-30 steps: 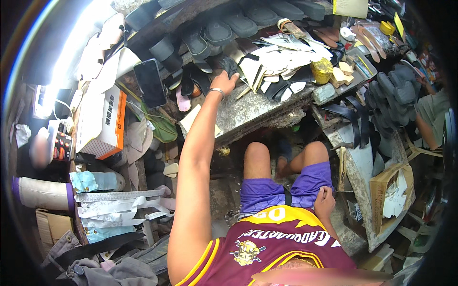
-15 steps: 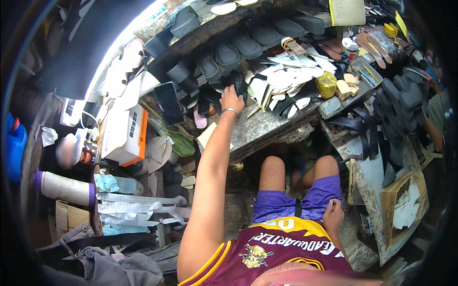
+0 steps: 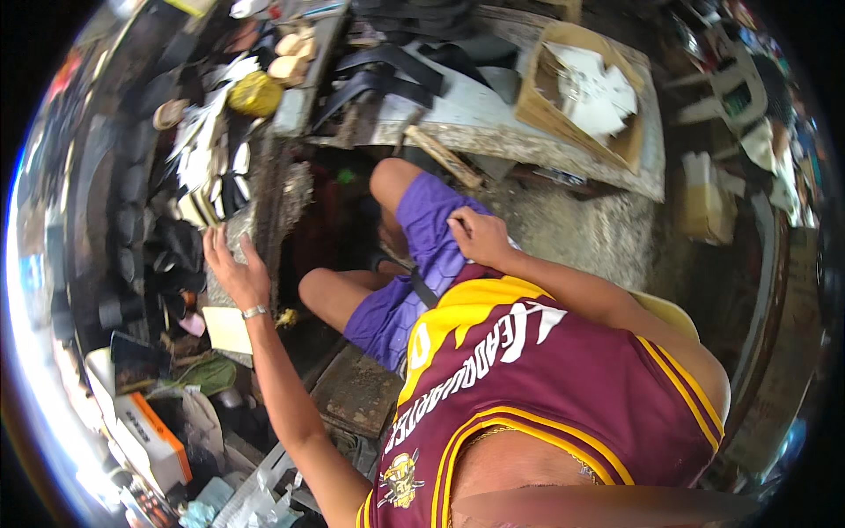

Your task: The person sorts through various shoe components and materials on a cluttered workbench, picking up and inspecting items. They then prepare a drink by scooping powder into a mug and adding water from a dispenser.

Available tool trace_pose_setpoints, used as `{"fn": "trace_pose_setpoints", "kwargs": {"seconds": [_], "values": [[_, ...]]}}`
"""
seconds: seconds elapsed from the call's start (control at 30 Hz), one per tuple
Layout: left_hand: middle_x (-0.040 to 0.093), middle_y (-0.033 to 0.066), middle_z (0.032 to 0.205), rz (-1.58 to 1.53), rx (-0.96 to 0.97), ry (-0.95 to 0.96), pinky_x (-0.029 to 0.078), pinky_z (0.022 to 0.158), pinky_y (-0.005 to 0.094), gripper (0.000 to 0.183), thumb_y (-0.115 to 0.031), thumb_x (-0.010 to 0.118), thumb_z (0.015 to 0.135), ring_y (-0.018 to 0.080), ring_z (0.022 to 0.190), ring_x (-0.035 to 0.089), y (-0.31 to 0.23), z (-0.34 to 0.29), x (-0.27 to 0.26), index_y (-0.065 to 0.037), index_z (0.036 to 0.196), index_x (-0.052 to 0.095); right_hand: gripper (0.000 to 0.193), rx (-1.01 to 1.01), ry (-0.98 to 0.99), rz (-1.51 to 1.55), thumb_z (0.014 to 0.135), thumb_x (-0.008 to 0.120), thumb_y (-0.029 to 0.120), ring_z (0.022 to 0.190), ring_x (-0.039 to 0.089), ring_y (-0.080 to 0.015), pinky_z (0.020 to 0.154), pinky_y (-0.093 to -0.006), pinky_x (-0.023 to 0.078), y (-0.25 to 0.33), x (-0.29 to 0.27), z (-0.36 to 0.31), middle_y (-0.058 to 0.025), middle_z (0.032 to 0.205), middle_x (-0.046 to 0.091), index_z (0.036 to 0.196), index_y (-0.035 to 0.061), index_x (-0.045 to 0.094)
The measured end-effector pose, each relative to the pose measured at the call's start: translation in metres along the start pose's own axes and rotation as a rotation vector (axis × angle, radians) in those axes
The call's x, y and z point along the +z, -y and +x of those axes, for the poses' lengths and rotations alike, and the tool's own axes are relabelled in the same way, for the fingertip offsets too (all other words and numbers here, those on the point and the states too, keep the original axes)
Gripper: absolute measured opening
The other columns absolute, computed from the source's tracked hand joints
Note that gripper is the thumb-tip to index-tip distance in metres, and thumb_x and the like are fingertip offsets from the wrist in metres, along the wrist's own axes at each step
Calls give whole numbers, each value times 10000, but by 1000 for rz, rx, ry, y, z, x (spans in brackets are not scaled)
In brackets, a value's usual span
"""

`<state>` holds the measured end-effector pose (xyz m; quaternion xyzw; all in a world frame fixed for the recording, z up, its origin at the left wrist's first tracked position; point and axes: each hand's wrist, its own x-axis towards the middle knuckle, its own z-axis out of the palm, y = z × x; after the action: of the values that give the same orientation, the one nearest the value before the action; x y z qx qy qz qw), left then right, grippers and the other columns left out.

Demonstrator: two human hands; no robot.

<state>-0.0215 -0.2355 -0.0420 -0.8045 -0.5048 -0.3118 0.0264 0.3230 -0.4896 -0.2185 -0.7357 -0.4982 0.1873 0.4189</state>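
My left hand [image 3: 236, 268] is raised over the edge of the workbench [image 3: 238, 231], fingers spread and holding nothing. Just left of it lie crumpled black pieces [image 3: 176, 251]. Beyond its fingertips is a pile of white and black cut pieces [image 3: 207, 145], with a yellow tub [image 3: 255, 94] beside it. A cream sheet [image 3: 227, 330] lies close to my left wrist. My right hand [image 3: 478, 236] rests on my thigh against the purple shorts [image 3: 431, 211], its fingers curled in and nothing visible in them.
A second worktable [image 3: 493, 136] in front carries black strips [image 3: 392, 70] and a cardboard box [image 3: 541, 97] with white scraps. A wooden stick [image 3: 444, 157] leans at its edge. At lower left are a phone [image 3: 139, 361] and a white-orange box [image 3: 154, 444]. A plastic chair [image 3: 735, 92] stands far right.
My view has swung to the right. My left hand has drawn back from the black pieces and come up empty with fingers spread. My right hand stays on my lap.
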Motion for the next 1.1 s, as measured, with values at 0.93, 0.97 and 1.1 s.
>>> {"fn": "trace_pose_setpoints", "kwargs": {"seconds": [0.93, 0.97, 1.1], "values": [[453, 181, 1565, -401, -253, 354, 565, 888, 380, 377, -153, 704, 1007, 292, 1126, 655, -131, -142, 126, 10, 1343, 649, 232, 132, 96, 71, 989, 691, 334, 707, 718, -349, 636, -470, 546, -22, -26, 18, -134, 767, 723, 1047, 111, 720], [450, 179, 1566, -435, -252, 347, 567, 879, 379, 380, -156, 705, 1007, 291, 1126, 657, -130, -144, 129, 9, 1345, 648, 245, 144, 118, 80, 985, 691, 346, 714, 717, -352, 644, -473, 547, -24, -27, 22, -138, 774, 725, 1048, 112, 724], [433, 175, 1573, -471, -312, 383, 581, 862, 366, 386, -163, 701, 1012, 292, 1134, 662, -128, -150, 137, 5, 1354, 644, 312, 258, 202, 184, 998, 693, 388, 691, 715, -292, 666, -444, 548, -25, -33, 44, -131, 783, 722, 1053, 83, 731]]}}
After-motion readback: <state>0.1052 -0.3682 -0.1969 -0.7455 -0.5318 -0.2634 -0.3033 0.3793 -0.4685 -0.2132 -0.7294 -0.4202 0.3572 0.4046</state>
